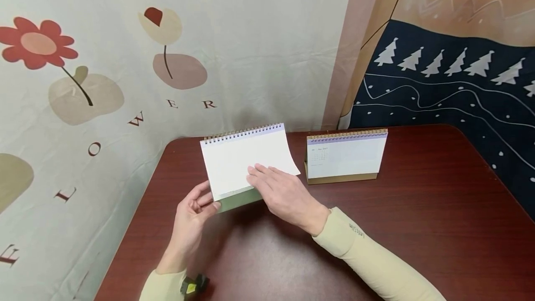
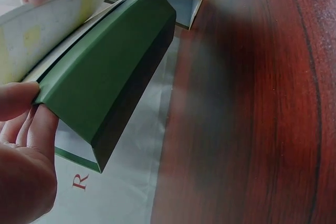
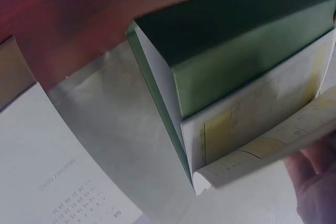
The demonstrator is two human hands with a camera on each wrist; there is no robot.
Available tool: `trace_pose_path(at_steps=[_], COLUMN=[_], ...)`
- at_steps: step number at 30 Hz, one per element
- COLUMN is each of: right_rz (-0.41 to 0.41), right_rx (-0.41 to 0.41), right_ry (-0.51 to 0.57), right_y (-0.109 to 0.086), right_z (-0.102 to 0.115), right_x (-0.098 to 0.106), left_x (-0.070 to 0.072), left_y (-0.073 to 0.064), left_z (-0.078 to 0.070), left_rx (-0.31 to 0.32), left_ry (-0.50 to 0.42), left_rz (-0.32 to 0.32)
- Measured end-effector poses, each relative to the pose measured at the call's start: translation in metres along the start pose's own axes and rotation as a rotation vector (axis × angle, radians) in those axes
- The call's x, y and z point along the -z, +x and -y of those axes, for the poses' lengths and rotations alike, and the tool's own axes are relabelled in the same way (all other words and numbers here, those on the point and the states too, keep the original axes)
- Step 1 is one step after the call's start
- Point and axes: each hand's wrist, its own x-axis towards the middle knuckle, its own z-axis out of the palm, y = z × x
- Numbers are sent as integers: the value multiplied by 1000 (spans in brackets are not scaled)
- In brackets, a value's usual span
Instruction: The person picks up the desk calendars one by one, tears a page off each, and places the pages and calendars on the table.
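A spiral-bound desk calendar [image 1: 242, 159] with a green base [image 3: 252, 61] is tilted up above the table. My left hand [image 1: 194, 219] grips its lower left corner, thumb on the front and fingers behind. My right hand [image 1: 288, 194] holds a page [image 1: 234, 166] near its lower edge, fingers lying over the blank white side; its thumb is hidden in the head view. In the right wrist view that page bends away from the sheets beneath, showing a printed underside with yellow blocks. A second desk calendar [image 1: 347, 154], with a tan base, stands to the right, touched by neither hand.
Both calendars are at a dark red-brown wooden table [image 1: 439, 208], toward its back edge. Behind rises a pale cloth backdrop [image 1: 267, 36] printed with flowers and letters. At the right hangs a dark blue panel [image 1: 418, 92] with white trees.
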Motion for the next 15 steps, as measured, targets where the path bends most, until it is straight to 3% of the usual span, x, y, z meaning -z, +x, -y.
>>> trace_pose_path(at_steps=[5,15], right_rz=[-166,-200], right_rx=[9,-55], right_ry=[41,190], right_y=[4,8], right_z=[-5,-5], right_x=[0,6], left_x=[0,0], left_y=[0,1], left_z=[1,3], left_rx=[10,14], left_ry=[1,27], left_rz=[4,-17])
